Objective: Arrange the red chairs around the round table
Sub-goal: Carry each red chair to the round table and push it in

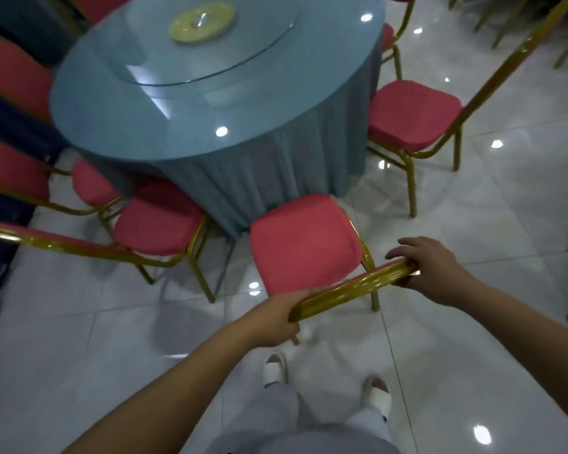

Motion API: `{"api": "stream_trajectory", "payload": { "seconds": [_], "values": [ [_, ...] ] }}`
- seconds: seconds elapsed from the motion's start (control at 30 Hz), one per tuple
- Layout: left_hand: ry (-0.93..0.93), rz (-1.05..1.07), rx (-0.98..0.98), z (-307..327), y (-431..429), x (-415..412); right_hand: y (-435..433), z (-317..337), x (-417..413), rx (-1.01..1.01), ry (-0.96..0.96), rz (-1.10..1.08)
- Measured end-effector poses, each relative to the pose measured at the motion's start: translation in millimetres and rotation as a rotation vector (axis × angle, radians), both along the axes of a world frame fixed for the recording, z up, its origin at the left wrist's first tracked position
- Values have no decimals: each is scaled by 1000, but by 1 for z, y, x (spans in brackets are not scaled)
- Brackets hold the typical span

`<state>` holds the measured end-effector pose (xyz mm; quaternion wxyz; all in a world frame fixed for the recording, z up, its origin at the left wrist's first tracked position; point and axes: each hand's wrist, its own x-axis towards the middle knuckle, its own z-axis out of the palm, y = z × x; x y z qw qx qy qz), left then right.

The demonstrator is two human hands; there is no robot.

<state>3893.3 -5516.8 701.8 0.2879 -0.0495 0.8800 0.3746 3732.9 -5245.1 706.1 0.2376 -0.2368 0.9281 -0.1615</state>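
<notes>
Left grip (281,311), right grip (430,267): backrest (351,290) ends

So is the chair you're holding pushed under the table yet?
Not yet: the chair shows its whole red seat, front edge just reaching the tablecloth.

Dim, bluish light; lamp glare spots on glossy floor (473,355) & glass surface (177,126). Soft focus, blur top-left, wide-angle bending at edges.

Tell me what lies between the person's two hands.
The gold top bar of the red chair, gripped by the left hand and right hand; head view.
</notes>
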Motion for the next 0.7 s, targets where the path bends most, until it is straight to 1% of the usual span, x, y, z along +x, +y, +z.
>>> {"api": "stream_trajectory", "payload": {
  "seconds": [0.07,0.2,0.37,0.47,0.57,0.63,0.7],
  "values": [
    [12,32,-89,7,-33,25,-32,-6,28,-4,-16,67],
    [24,66,-143,3,-87,68,-80,-16,79,-30,-20,40],
    [161,190,-207,-11,-129,91,-130,-17,85,24,-55,65],
    [233,262,-161,-18,-153,77,-156,-13,69,17,-68,51],
    [280,268,-118,-17,-175,43,-183,-8,35,19,-67,29],
    [278,268,-106,-14,-190,17,-204,-4,14,3,-84,-24],
    [313,272,-151,-13,-203,-6,-225,-3,-3,16,-75,-113]
  ]
}}
